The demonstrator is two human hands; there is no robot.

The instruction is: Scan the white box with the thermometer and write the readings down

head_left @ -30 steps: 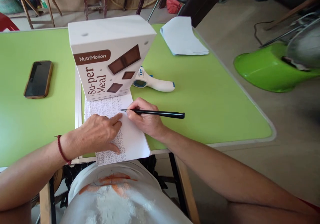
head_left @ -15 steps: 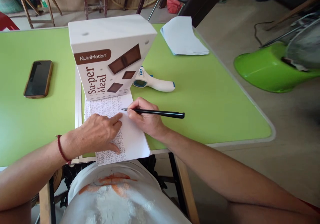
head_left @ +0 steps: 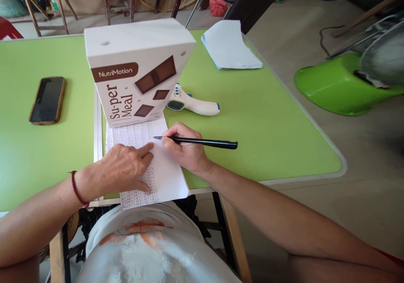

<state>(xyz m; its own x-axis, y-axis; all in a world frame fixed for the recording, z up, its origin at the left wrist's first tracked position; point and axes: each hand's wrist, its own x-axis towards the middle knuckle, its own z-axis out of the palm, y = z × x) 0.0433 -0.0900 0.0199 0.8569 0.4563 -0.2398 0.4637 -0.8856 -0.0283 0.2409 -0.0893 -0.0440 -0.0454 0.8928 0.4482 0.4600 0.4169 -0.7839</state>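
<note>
In the head view a sheet of paper [head_left: 172,177] lies at the table's near edge, its left part covered in rows of small handwriting. My left hand [head_left: 126,167] rests on the written part, fingers spread, holding nothing. A black pen [head_left: 208,142] is pinched in my right hand [head_left: 186,148], its tip at the paper just right of my left index finger. The pen's tail points right. A white box [head_left: 123,93] printed "NutriMotion Su-per Meal" stands at the paper's far end and hides part of it.
Behind the box's right side lies a white and blue infrared thermometer [head_left: 202,106]. A phone [head_left: 47,100] lies on the left of the green table [head_left: 268,140]. More white sheets [head_left: 232,47] lie at the far edge. A green plastic stool [head_left: 331,85] is on the floor to the right.
The pen's tail has swung slightly to the right while its tip stays near the same spot on the paper. My left hand keeps its place on the sheet.
</note>
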